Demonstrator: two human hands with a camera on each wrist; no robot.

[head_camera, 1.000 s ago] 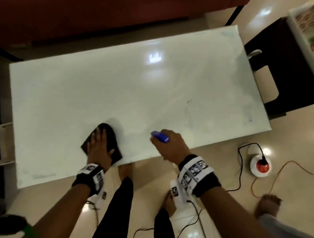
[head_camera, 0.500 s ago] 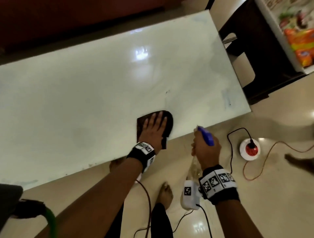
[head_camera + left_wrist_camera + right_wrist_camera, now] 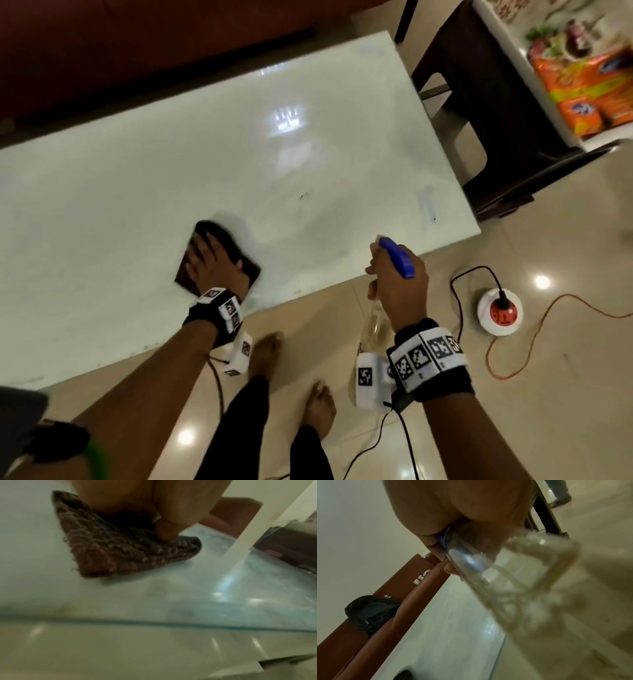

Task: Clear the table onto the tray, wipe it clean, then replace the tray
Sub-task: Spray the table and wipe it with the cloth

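My left hand [image 3: 209, 260] lies flat on a dark brown cloth [image 3: 236, 251] near the front edge of the white glass table [image 3: 137, 192], pressing it down. The left wrist view shows the woven cloth [image 3: 120, 550] under my palm, with my thumb on its edge. My right hand [image 3: 397, 284] grips a clear spray bottle with a blue trigger head [image 3: 399, 257], held off the table's front right corner, above the floor. From the right wrist, the clear bottle [image 3: 513, 577] hangs below my fingers. The tray [image 3: 489, 31] with packets sits at the far right.
A dark chair [image 3: 486, 113] stands by the table's right end. On the floor lie a white and red power socket [image 3: 500, 310] with a black cable and an orange wire [image 3: 534, 329]. My bare feet [image 3: 267, 353] are beside the table. A red sofa [image 3: 137, 41] runs behind it.
My left hand slid the cloth right along the front edge, then slightly back left and further in. My right hand drew the spray bottle off the table and over the floor.
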